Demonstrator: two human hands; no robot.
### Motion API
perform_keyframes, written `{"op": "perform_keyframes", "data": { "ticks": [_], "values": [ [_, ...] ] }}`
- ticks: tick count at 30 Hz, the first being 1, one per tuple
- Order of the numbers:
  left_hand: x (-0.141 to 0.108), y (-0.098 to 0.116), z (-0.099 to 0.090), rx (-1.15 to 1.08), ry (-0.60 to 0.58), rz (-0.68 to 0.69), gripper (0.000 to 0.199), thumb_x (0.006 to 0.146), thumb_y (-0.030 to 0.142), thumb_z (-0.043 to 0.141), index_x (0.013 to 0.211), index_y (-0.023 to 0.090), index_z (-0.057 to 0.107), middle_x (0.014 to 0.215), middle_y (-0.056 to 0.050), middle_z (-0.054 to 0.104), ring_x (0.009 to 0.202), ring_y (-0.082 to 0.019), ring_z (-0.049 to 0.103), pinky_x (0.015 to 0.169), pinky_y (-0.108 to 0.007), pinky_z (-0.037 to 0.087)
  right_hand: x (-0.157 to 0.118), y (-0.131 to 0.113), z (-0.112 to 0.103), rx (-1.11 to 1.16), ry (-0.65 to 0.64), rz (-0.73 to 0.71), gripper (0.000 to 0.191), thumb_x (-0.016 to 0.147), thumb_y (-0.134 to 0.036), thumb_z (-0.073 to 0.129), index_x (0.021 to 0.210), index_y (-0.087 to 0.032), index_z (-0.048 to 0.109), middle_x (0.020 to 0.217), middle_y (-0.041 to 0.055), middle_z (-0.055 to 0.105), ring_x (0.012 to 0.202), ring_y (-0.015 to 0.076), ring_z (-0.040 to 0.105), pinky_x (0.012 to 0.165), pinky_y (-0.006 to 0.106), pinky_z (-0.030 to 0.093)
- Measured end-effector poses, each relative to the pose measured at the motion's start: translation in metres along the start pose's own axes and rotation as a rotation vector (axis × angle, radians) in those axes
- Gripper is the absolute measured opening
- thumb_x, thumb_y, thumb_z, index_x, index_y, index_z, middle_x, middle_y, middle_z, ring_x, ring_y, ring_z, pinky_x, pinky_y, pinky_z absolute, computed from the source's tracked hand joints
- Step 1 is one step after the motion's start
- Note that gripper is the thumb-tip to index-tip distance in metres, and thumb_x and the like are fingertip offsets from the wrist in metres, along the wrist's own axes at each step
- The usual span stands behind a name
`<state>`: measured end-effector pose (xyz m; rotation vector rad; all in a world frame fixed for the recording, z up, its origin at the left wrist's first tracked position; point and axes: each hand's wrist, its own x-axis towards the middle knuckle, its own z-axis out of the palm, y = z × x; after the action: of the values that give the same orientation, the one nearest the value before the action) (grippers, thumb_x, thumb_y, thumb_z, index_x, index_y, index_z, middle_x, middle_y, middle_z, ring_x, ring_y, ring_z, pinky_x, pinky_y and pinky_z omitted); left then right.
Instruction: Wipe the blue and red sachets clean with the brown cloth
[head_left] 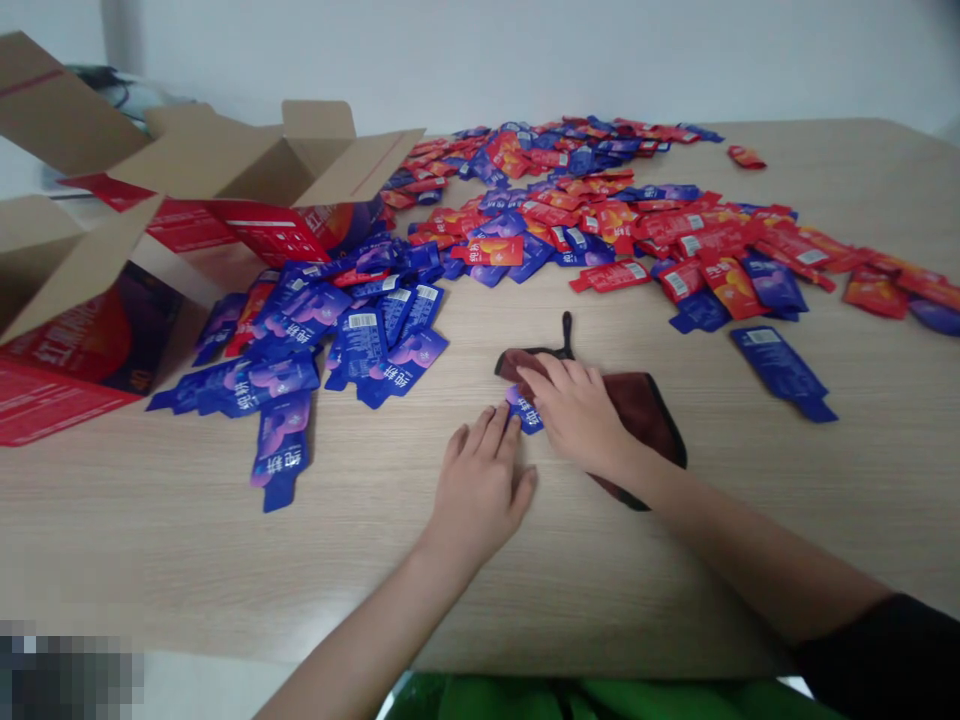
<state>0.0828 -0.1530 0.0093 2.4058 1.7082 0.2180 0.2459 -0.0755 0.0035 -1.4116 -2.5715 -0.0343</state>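
Observation:
A small blue packet (527,412) with white lettering lies flat on the table, partly covered by my hands. Fingers stretched out, my left hand (476,490) presses its fingertips on the packet's left edge. My right hand (577,410) is closed over a dark brown cloth (645,405) with black trim, its fingertips at the packet's right side. From the cloth's far edge sticks up a black loop (567,335). My right thumb is hidden.
Two opened red cardboard boxes (67,375) stand at the left. Beside them lies a pile of mostly blue packets (300,310). Red and blue packets (540,215) spread across the far side and to the right. A single blue packet (780,370) lies right of the cloth.

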Motion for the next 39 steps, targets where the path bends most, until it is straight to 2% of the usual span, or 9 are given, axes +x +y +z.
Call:
{"op": "perform_keyframes", "data": {
  "ticks": [7,12,17,20,24,28,30,34,39],
  "values": [
    [0.001,0.005,-0.002,0.002,0.002,-0.011,0.057,0.090,0.034,0.050,0.141,0.011,0.046,0.153,-0.015,0.038,0.139,-0.031,0.037,0.110,-0.053,0.034,-0.015,0.073,0.001,-0.055,0.016,0.277,0.047,0.089,-0.020,0.040,0.135,-0.016,0.050,0.133,0.0176,0.050,0.107,0.0346,0.049,0.084,0.048,0.040],
    [0.004,0.007,-0.003,0.018,0.000,-0.013,0.056,0.090,0.034,0.049,0.139,0.009,0.047,0.152,-0.017,0.039,0.139,-0.032,0.037,0.109,-0.053,0.036,-0.004,0.037,-0.011,0.157,0.162,0.153,0.047,0.092,-0.016,0.035,0.136,-0.014,0.049,0.135,0.0173,0.048,0.112,0.0304,0.047,0.092,0.046,0.039],
    [0.004,0.005,-0.003,0.027,-0.008,-0.016,0.055,0.089,0.034,0.050,0.138,0.008,0.049,0.149,-0.017,0.043,0.138,-0.032,0.038,0.109,-0.051,0.035,-0.002,-0.012,-0.005,0.090,0.011,-0.122,0.046,0.093,-0.019,0.038,0.137,-0.016,0.050,0.143,0.0147,0.046,0.112,0.0307,0.045,0.092,0.046,0.035],
    [0.004,0.005,-0.003,0.027,-0.015,-0.009,0.053,0.089,0.031,0.050,0.138,0.010,0.049,0.150,-0.015,0.043,0.137,-0.031,0.039,0.108,-0.050,0.037,-0.005,-0.003,0.000,0.025,-0.004,-0.049,0.049,0.090,-0.018,0.041,0.139,-0.016,0.048,0.142,0.0160,0.046,0.112,0.0319,0.044,0.090,0.045,0.035],
    [0.011,0.003,-0.009,0.041,-0.008,-0.012,0.048,0.088,0.024,0.051,0.133,0.010,0.054,0.147,-0.015,0.047,0.132,-0.030,0.045,0.103,-0.048,0.042,-0.014,0.038,0.001,-0.056,0.008,0.161,0.049,0.088,-0.015,0.042,0.136,-0.015,0.051,0.132,0.0173,0.050,0.104,0.0320,0.048,0.085,0.044,0.038],
    [0.027,0.001,-0.019,0.057,0.045,0.008,0.028,0.093,0.024,0.045,0.102,0.017,0.071,0.121,-0.012,0.066,0.109,-0.028,0.061,0.093,-0.046,0.046,-0.028,0.064,0.000,-0.058,0.024,0.213,0.046,0.088,-0.017,0.042,0.133,-0.014,0.053,0.124,0.0169,0.053,0.101,0.0308,0.049,0.084,0.043,0.040],
    [0.032,0.002,-0.018,0.067,0.099,0.041,0.031,0.096,0.025,0.042,0.100,0.017,0.071,0.117,-0.012,0.067,0.106,-0.027,0.062,0.093,-0.046,0.045,-0.030,0.060,0.000,-0.031,0.050,0.178,0.044,0.088,-0.018,0.043,0.130,-0.013,0.055,0.123,0.0172,0.052,0.103,0.0304,0.049,0.086,0.043,0.041],
    [0.025,0.003,0.001,0.091,0.150,0.131,0.044,0.095,0.029,0.045,0.135,0.015,0.053,0.146,-0.011,0.049,0.132,-0.029,0.045,0.105,-0.048,0.039,-0.009,0.027,0.001,0.008,0.030,0.094,0.043,0.086,-0.016,0.044,0.127,-0.012,0.058,0.120,0.0175,0.053,0.104,0.0302,0.048,0.088,0.043,0.041],
    [0.017,-0.039,0.010,0.202,0.192,-0.160,0.059,0.096,0.041,0.041,0.144,0.008,0.042,0.155,-0.015,0.033,0.141,-0.035,0.033,0.110,-0.056,0.030,0.047,-0.019,0.003,0.055,-0.018,0.022,0.044,0.086,-0.016,0.047,0.129,-0.013,0.056,0.117,0.0175,0.054,0.106,0.0299,0.048,0.087,0.042,0.040]
  ]
}}
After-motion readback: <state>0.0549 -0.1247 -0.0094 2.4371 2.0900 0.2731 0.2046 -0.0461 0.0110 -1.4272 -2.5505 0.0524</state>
